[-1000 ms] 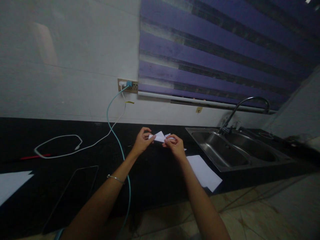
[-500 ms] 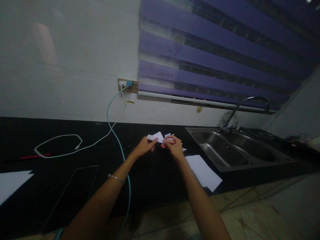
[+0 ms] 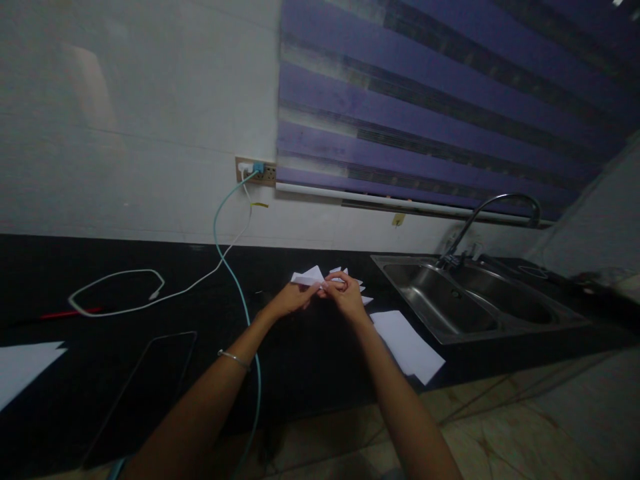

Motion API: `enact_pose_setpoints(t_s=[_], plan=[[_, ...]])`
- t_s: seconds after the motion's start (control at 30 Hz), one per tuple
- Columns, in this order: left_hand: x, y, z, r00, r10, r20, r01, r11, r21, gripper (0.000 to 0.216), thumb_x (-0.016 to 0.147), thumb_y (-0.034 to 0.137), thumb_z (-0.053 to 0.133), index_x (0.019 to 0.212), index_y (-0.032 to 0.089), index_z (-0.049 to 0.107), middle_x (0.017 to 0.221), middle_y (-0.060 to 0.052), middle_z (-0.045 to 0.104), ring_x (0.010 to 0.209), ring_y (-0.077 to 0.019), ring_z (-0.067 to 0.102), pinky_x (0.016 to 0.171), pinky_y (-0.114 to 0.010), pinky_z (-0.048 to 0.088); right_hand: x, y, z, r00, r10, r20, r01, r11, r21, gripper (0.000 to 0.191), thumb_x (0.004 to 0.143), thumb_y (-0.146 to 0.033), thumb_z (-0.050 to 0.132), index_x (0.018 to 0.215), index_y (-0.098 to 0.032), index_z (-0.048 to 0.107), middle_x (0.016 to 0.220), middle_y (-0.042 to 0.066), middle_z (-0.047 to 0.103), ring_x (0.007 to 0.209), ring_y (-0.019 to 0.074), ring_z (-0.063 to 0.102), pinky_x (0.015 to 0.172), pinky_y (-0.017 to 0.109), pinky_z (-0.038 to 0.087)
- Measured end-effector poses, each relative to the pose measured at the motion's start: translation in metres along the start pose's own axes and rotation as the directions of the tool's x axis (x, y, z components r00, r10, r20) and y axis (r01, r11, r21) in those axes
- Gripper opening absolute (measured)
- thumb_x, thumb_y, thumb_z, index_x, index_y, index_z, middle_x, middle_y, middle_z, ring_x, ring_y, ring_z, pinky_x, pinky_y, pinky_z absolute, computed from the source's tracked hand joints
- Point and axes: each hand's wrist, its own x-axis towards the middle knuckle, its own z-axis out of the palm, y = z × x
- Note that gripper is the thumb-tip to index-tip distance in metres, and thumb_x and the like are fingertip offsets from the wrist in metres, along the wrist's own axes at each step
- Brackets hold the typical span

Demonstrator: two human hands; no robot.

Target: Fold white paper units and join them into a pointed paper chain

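Observation:
A small piece of folded white paper (image 3: 307,275) is held up over the black counter, between my two hands. My left hand (image 3: 291,299) pinches its lower edge, thumb on top. Fingertips of my right hand (image 3: 346,293) close on the paper's right corner, right beside the left thumb. Behind the right hand lie several small pointed white paper pieces (image 3: 367,300), partly covered by its fingers. Close to my right forearm, a stack of white paper sheets (image 3: 407,343) rests on the counter.
A steel double sink (image 3: 440,293) with a curved faucet (image 3: 493,200) is set in at the right. White and teal cables (image 3: 235,280) run from a wall socket (image 3: 270,175) across the counter. Leftward lie a dark flat tablet-like object (image 3: 145,393), a red pen-like stick (image 3: 65,313) and more paper (image 3: 25,367).
My left hand has shifted slightly, its thumb now closer to the right fingertips. The folded paper has turned and moved a little to the left.

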Motion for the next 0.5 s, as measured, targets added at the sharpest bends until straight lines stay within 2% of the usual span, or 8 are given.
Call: enact_pose_setpoints(t_s=[0.13,0.3,0.4,0.5], plan=[[-0.0007,-0.0020,-0.0010,1.000,0.006,0.008,-0.005,0.996,-0.085,0.048,0.079,0.057,0.051,0.054,0.016,0.052,0.044,0.001,0.049,0.044,-0.0105,0.045,0.044,-0.021,0.034,0.0004,0.0014,0.0014,1.000,0.013,0.009,-0.013,1.000,0.018,0.033,0.063,-0.040,0.075,0.083,-0.019,0.059,0.066,0.001,0.068,0.061,0.0193,0.067,0.061,0.031,0.056],[0.0051,-0.0054,-0.0010,0.998,-0.065,-0.023,0.057,0.963,-0.262,0.047,0.073,0.059,0.058,0.057,0.015,0.052,0.043,0.003,0.045,0.039,-0.0082,0.040,0.040,-0.020,0.029,-0.0009,0.0011,0.0043,0.996,0.066,0.058,-0.065,0.998,-0.020,0.038,0.065,-0.047,0.073,0.086,-0.017,0.063,0.069,0.004,0.069,0.054,0.0148,0.063,0.052,0.025,0.052],[0.0075,-0.0071,-0.0003,0.998,-0.047,0.034,0.055,0.946,-0.320,0.046,0.073,0.057,0.059,0.060,0.014,0.053,0.045,0.003,0.046,0.038,-0.0072,0.038,0.039,-0.020,0.027,-0.0023,0.0003,0.0053,0.990,0.055,0.133,-0.043,0.994,-0.096,0.036,0.070,-0.050,0.067,0.078,-0.015,0.067,0.069,0.005,0.069,0.051,0.0119,0.059,0.049,0.022,0.048],[0.0076,-0.0075,-0.0004,0.994,-0.019,0.108,0.055,0.938,-0.342,0.051,0.078,0.061,0.051,0.059,0.014,0.052,0.042,0.004,0.041,0.036,-0.0074,0.037,0.040,-0.021,0.030,-0.0026,-0.0002,0.0034,0.988,0.015,0.152,0.007,0.989,-0.147,0.035,0.074,-0.049,0.065,0.070,-0.014,0.068,0.065,0.005,0.068,0.049,0.0110,0.057,0.049,0.021,0.045]])
